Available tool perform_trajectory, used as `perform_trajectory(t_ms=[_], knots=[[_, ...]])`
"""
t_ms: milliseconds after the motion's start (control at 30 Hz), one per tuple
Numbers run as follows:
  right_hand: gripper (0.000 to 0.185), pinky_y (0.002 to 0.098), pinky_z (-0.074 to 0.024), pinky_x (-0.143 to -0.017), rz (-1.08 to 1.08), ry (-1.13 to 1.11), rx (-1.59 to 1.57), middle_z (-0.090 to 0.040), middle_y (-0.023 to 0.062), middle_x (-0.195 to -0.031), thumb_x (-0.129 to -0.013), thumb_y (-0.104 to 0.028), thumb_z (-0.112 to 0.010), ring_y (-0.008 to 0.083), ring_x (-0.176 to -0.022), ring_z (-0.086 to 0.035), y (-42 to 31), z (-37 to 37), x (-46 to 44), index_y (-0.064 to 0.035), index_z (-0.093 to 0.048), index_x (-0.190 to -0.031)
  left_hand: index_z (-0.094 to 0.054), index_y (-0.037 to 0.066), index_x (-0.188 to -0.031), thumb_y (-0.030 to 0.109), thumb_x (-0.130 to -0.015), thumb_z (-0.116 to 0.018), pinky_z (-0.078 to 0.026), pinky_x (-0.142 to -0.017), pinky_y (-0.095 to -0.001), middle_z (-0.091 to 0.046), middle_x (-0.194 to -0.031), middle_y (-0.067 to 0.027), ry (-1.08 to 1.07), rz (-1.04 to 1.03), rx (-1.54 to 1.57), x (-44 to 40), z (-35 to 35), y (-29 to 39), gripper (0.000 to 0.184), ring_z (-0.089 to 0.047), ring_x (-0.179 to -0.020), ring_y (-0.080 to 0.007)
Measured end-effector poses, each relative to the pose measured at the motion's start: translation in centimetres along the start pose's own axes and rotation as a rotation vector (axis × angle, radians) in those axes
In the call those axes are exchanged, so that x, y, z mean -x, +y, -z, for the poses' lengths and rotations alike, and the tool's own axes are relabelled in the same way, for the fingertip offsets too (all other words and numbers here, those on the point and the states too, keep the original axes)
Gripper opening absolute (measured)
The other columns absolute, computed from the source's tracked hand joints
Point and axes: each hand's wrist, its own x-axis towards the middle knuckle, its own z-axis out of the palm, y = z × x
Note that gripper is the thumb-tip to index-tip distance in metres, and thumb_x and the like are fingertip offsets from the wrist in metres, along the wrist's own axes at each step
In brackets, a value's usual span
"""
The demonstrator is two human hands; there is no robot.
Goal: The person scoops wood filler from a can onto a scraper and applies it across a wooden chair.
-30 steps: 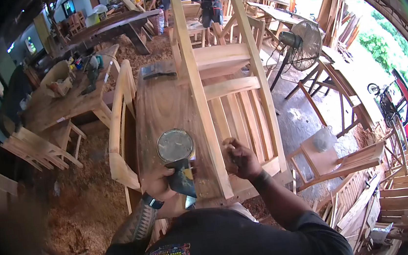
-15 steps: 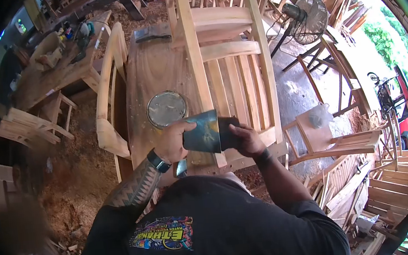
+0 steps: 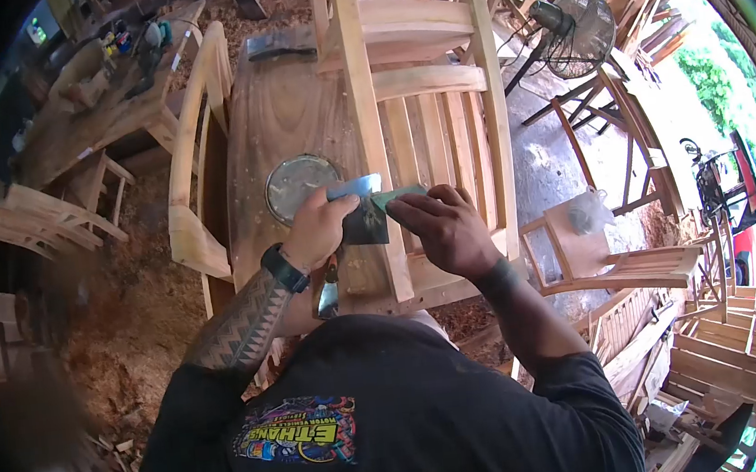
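My left hand is closed on a dark flat piece that looks like a putty spreader, its upper part shining pale blue. My right hand pinches a thin greenish flat piece, whose tip meets the left one; its exact kind is unclear. Both hands are over the near end of a wooden chair with a slatted seat, lying on a wooden tabletop. Beside my left hand is a round tin, seen from above. A shiny blade-like object shows by my left forearm, partly hidden.
A curved wooden chair frame stands left of the table. To the right are a black fan and a small chair bearing a plastic bag. A workbench with tools is at the far left. Wood shavings cover the floor.
The flat pieces have turned from broad side up to angled against each other. My right hand has rotated palm down and moved up slightly. More of the shiny blade-like object shows by my left forearm.
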Motion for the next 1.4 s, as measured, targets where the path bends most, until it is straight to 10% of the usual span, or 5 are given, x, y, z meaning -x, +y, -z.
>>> perform_trajectory(t_ms=[233, 333, 567, 667, 1400], knots=[[0.036, 0.0432, -0.0475, -0.098, -0.041, -0.272, -0.151, -0.073, 0.0035, -0.122, -0.092, -0.010, -0.059, 0.0281, -0.111, -0.065, 5.0, -1.4, -1.0, -0.0169, -0.073, -0.124, -0.070, -0.005, -0.113, 0.022, -0.099, -0.063, -0.052, -0.090, -0.0398, -0.073, -0.105, -0.0201, 0.276, -0.424, -0.692, -5.6, 4.3, -3.1, 0.031, -0.070, -0.103, -0.0305], [0.030, 0.0455, -0.0513, -0.097, -0.133, -0.281, -0.215, -0.073, 0.0113, -0.117, -0.094, -0.008, -0.062, 0.0343, -0.107, -0.067, 8.5, -1.0, -1.4, -0.0116, -0.073, -0.122, -0.069, -0.005, -0.115, 0.025, -0.100, -0.063, -0.053, -0.089, -0.0378, -0.074, -0.103, -0.0158, 0.393, -0.066, -0.071, -6.6, 4.8, -1.2, 0.034, -0.071, -0.103, -0.0269], [0.025, 0.0481, -0.0527, -0.096, -0.292, -0.361, -0.172, -0.073, 0.0175, -0.113, -0.098, -0.011, -0.060, 0.0383, -0.107, -0.067, 13.4, -0.5, -0.2, -0.0068, -0.073, -0.118, -0.067, -0.003, -0.121, 0.025, -0.099, -0.064, -0.054, -0.085, -0.0334, -0.074, -0.105, -0.0094, 0.390, -0.119, -0.134, -9.5, 8.7, -9.9, 0.036, -0.071, -0.092, -0.0193], [0.027, 0.0488, -0.0531, -0.097, -0.378, -0.336, -0.087, -0.072, 0.0190, -0.118, -0.097, -0.011, -0.060, 0.0394, -0.110, -0.067, 15.5, 0.4, -1.8, -0.0060, -0.072, -0.121, -0.068, -0.002, -0.123, 0.023, -0.099, -0.063, -0.055, -0.085, -0.0326, -0.073, -0.108, -0.0096, 0.386, 0.039, 0.209, -6.6, 5.4, -2.9, 0.035, -0.071, -0.094, -0.0182], [0.053, 0.0503, -0.0466, -0.102, -0.161, -0.014, 0.390, -0.068, -0.0010, -0.128, -0.087, -0.010, -0.058, 0.0284, -0.119, -0.060, 23.0, -5.1, -7.4, -0.0279, -0.067, -0.136, -0.064, -0.002, -0.127, 0.020, -0.099, -0.064, -0.053, -0.089, -0.0316, -0.072, -0.112, -0.0089, 0.193, -0.026, 0.405, -8.5, 8.3, -7.5, 0.036, -0.069, -0.095, -0.0163]])
